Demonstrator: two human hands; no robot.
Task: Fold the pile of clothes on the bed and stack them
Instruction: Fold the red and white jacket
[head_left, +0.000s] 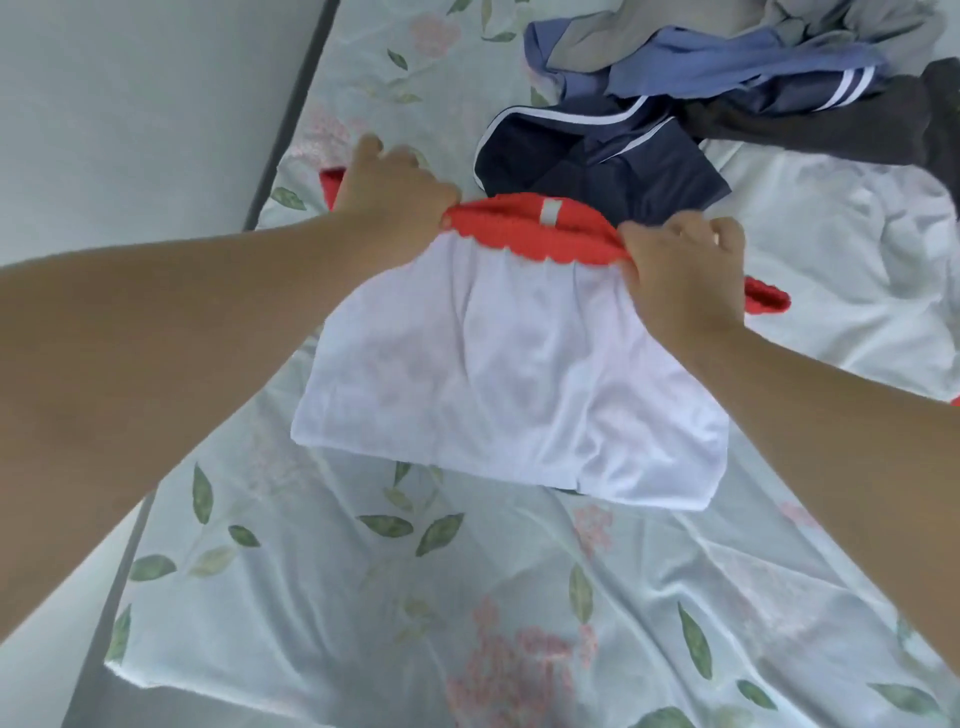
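- White fabric with a red knitted neckline: the garment lies in the middle of the frame on the bed. Its body spreads toward the lower edge and the red trim is raised at its upper edge.
- The left hand pinches the trim's left end with its fingers curled over the cloth. The right hand pinches the right end the same way.
- A red sleeve end pokes out to the right of the right hand, and another shows to the left of the left hand.
- Likely risk: the thin white cloth is already gathered under the neckline. An uneven pull from the two hands would probably skew the fold and press those creases in.
- The sleeves could bunch underneath and leave a lumpy fold that stacks badly.
- The navy striped garment sits just above the trim. Pushing up-frame might catch it or drag it along.
- The bed's edge runs close by the left hand, so a loose sleeve could slip over it.
- The pile in the upper right is unfolded, with blue, grey and dark pieces. No folded stack shows, so most of the task seems to remain.
- No basket, box or drawer is in view; the floral sheet carries everything.
- It is unclear whether the rumpled white cloth at the right is clothing or bedding.
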